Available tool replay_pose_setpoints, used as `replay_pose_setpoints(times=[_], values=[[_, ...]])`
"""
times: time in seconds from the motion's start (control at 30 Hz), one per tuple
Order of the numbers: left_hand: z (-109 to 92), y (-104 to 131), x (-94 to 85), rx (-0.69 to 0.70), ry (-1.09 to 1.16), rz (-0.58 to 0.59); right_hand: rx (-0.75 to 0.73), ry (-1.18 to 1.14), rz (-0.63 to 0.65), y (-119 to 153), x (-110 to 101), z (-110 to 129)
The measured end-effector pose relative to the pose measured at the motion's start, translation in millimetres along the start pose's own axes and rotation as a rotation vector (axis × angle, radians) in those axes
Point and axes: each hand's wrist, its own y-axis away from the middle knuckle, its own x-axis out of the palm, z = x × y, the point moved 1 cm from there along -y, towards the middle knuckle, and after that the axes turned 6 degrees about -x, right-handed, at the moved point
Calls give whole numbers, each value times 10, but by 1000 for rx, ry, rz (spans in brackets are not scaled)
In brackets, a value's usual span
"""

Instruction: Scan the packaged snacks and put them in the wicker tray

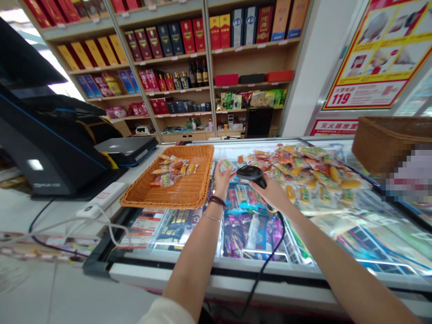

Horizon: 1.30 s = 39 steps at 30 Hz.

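My left hand (222, 178) is closed on a small clear-wrapped snack packet (226, 164) with a green and white label. Wrapped round the handle of a black barcode scanner (250, 173), my right hand (270, 192) holds its head close beside that packet. The scanner's black cord hangs down over the freezer's front. Left of my hands sits an orange wicker basket (135, 196) with several wrapped snacks (175, 165) inside. A large heap of similar wrapped snacks (303, 162) lies on the glass freezer top to the right.
Under the glass of the chest freezer (148, 266) are colourful packs in wire baskets. A black scale (126, 148) and a checkout terminal (40, 148) stand at left. A brown woven basket (384, 144) sits at right. Shelves of boxes and bottles (195, 74) line the back.
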Motion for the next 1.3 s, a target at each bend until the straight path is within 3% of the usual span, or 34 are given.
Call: replay_pose_setpoints(times=[0.53,0.97,1.3], values=[[-47,16,-11,24,-10,-32,10,65,27,-8,-17,32],[-37,-68,-78,-36,76,-132,6,112,80,0,-45,66],[-61,-88,-121,-39,55,-88,-45,159,81,-23,-94,46]])
